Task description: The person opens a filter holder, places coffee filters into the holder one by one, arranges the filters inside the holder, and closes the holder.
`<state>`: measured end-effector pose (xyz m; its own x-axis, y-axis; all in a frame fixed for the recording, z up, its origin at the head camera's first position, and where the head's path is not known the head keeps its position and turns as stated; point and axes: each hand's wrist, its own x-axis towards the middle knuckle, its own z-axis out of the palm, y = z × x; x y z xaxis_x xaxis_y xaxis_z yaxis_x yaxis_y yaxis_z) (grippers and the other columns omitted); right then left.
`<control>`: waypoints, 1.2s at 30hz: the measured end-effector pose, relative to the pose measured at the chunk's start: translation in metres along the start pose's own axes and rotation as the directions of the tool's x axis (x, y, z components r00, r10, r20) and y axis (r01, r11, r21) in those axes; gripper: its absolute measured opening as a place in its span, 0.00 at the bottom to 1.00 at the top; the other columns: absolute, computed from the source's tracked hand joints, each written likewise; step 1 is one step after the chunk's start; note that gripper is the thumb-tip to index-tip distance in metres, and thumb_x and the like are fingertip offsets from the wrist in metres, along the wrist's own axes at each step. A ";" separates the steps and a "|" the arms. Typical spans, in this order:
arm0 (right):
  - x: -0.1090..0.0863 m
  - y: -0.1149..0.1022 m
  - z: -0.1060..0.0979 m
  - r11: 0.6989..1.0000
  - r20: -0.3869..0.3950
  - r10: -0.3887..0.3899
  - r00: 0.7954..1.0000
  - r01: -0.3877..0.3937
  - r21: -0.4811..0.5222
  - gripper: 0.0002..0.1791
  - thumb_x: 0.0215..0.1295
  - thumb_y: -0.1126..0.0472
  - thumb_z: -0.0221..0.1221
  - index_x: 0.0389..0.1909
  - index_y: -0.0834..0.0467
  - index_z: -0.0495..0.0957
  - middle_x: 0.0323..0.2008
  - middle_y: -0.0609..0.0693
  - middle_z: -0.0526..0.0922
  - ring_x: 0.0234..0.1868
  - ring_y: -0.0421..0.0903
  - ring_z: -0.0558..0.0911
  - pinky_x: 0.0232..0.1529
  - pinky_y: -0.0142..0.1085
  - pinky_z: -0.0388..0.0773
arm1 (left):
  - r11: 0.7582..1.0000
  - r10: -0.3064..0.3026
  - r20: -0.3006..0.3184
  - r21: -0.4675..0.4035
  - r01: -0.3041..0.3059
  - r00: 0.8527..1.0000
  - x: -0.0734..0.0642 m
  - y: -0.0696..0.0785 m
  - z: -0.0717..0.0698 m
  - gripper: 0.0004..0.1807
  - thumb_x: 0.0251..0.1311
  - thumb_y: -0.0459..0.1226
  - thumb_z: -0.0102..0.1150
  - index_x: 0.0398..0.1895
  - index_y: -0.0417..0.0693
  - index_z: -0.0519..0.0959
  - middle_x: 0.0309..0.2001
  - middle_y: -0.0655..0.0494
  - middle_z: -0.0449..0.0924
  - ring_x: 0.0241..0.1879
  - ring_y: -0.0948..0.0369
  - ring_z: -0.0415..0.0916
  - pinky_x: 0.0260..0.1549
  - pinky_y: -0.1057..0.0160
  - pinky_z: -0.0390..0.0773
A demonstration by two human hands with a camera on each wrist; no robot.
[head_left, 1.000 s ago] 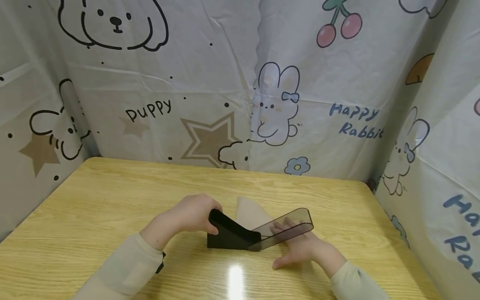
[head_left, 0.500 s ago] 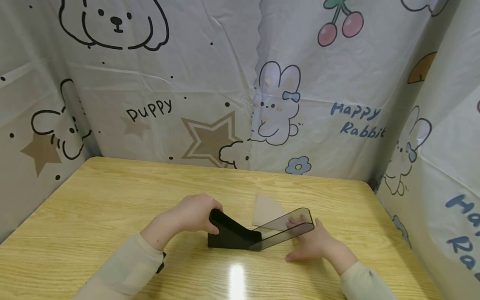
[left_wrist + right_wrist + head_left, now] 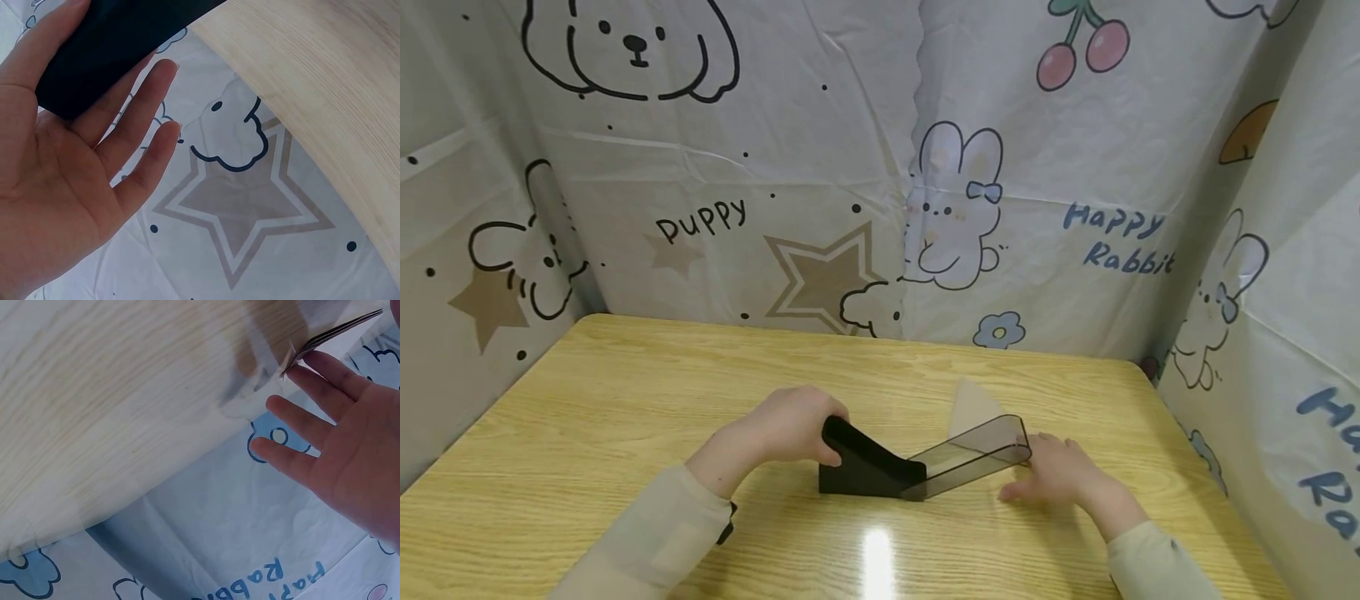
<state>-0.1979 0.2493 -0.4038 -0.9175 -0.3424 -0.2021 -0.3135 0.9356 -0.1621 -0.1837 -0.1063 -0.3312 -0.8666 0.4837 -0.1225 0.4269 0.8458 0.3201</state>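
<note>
Black holder (image 3: 861, 477): here it is, low-centre on the table (image 3: 662, 400), its clear cover (image 3: 958, 476) reaching out between two and three o'clock.
Left hand (image 3: 797, 425): in at the holder's ten o'clock, thumb on one side, fingers behind, gripping it.
Paper (image 3: 972, 408): that pale, fan-shaped piece sits at the holder's two o'clock, lower part seen through the tinted cover.
Right hand (image 3: 1063, 471): over at three o'clock, a wide grip, fingers fairly straight, thumb apart, fingertips (image 3: 306, 375) at the paper's layered edge; through that tint, I can't tell how firmly.
Holder-and-paper step: one hand steadies, the other works the paper at the cover's far end, I'd judge.
Right hand's next call: a surer hold, I'd say, guiding the paper so nothing snags on the cover.
</note>
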 end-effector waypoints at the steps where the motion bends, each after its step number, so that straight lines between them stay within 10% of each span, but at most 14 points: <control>1: 0.000 0.001 0.000 1.000 -0.009 0.003 1.000 -0.003 -0.001 0.46 0.43 0.34 0.66 0.56 0.64 0.71 0.53 0.62 0.77 0.56 0.63 0.73 0.53 0.64 0.63 | 1.000 0.002 -0.001 -0.002 -0.002 1.000 0.001 0.000 0.000 0.19 0.43 0.43 0.74 0.41 0.49 0.82 0.40 0.58 0.82 0.38 0.59 0.78 0.40 0.55 0.76; 17: -0.005 0.008 -0.005 0.994 -0.046 0.017 0.999 -0.022 -0.109 0.29 0.48 0.39 0.65 0.37 0.61 0.79 0.31 0.51 0.75 0.31 0.49 0.76 0.41 0.54 0.71 | 1.000 0.006 0.005 0.011 -0.006 1.000 0.016 0.000 -0.001 0.18 0.43 0.43 0.73 0.39 0.52 0.82 0.39 0.60 0.82 0.38 0.61 0.77 0.40 0.56 0.75; 36: -0.014 0.024 -0.011 0.994 -0.019 0.068 0.998 -0.069 -0.084 0.21 0.53 0.46 0.65 0.40 0.58 0.79 0.34 0.50 0.83 0.31 0.46 0.78 0.31 0.45 0.72 | 0.995 -0.029 0.038 -0.097 0.033 0.999 0.033 -0.006 -0.001 0.33 0.46 0.44 0.72 0.55 0.44 0.71 0.28 0.60 0.75 0.23 0.63 0.68 0.34 0.60 0.72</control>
<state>-0.1950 0.2774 -0.3945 -0.9411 -0.2765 -0.1944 -0.2687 0.9610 -0.0661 -0.2146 -0.0955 -0.3360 -0.8682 0.4669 -0.1679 0.3711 0.8356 0.4050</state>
